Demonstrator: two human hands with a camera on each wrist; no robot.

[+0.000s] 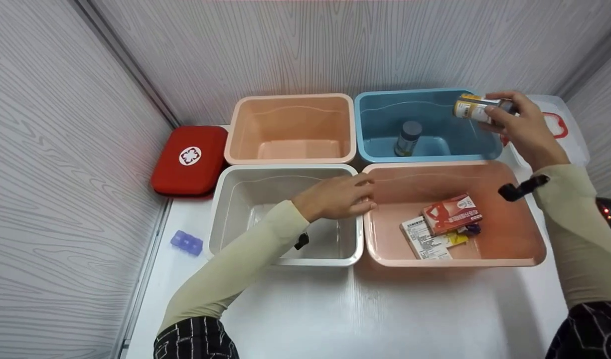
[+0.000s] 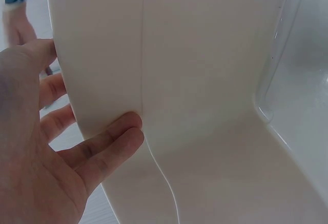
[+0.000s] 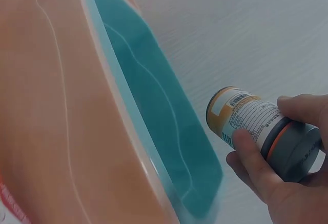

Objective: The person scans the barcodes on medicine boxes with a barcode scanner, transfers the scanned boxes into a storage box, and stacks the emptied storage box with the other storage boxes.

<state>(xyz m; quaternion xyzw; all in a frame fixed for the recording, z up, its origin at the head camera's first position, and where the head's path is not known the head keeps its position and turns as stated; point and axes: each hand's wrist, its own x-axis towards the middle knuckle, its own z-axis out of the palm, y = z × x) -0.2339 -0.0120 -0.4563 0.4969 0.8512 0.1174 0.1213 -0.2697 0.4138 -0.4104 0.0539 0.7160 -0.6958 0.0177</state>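
Observation:
My right hand (image 1: 522, 119) grips a bottle (image 1: 472, 108) with a white and orange label and a dark cap. It holds the bottle tilted on its side over the right end of the blue bin (image 1: 385, 93); in the right wrist view, fingers and thumb grasp the bottle (image 3: 251, 119) near its cap end. A similar dark-capped bottle (image 1: 408, 138) stands upright inside that bin. My left hand (image 1: 335, 198) lies across the right rim of the grey-white bin (image 1: 285, 262), its fingers loosely spread toward the pink bin (image 1: 450, 262). Two fingertips (image 2: 133, 126) appear against a pale bin wall.
Inside the front pink bin lie a red box (image 1: 452, 214), a white box (image 1: 425, 239) and a small yellow and purple item. A peach bin (image 1: 290, 162) stands behind. Left are a red case (image 1: 188, 162) and a purple pill box (image 1: 187, 243). A clear lidded container (image 1: 574, 124) sits right.

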